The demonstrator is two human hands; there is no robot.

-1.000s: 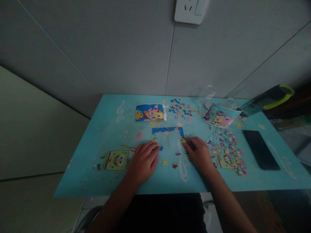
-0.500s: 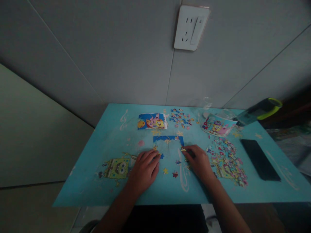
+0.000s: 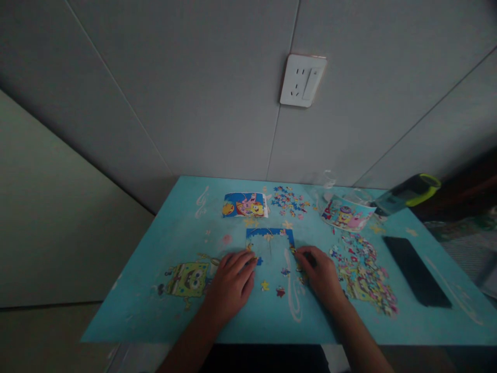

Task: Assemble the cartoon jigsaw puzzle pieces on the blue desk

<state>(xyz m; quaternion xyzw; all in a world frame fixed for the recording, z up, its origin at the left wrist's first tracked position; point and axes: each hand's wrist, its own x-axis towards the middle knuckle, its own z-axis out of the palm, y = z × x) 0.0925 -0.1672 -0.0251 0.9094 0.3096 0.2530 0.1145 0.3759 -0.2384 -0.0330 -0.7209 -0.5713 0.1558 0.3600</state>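
A partly joined jigsaw border point(image 3: 269, 231), blue along its top with two short sides, lies on the table in front of me. My left hand point(image 3: 234, 274) rests flat at its left side, fingers stretched, the fingertips by a small blue puzzle piece point(image 3: 259, 261). At the lower end of the border's right side, my right hand point(image 3: 317, 269) pinches a small puzzle piece point(image 3: 293, 249), mostly covered by the fingertips. Between the hands lie a yellow piece point(image 3: 265, 285), a dark red piece point(image 3: 280, 291) and a bluish piece point(image 3: 285, 271).
Behind the border lie a cartoon picture card point(image 3: 244, 205) and a loose pile of pieces point(image 3: 289, 201). A bigger pile point(image 3: 365, 272) spreads right of my right hand, near a dark flat slab point(image 3: 417, 272). A printed bag point(image 3: 347, 213) and a bottle point(image 3: 406, 194) stand at back right.
The view has tilted up a little, so everything sits lower. My right fingertips have closed in on the border's right side with the piece. The left hand stays in place.
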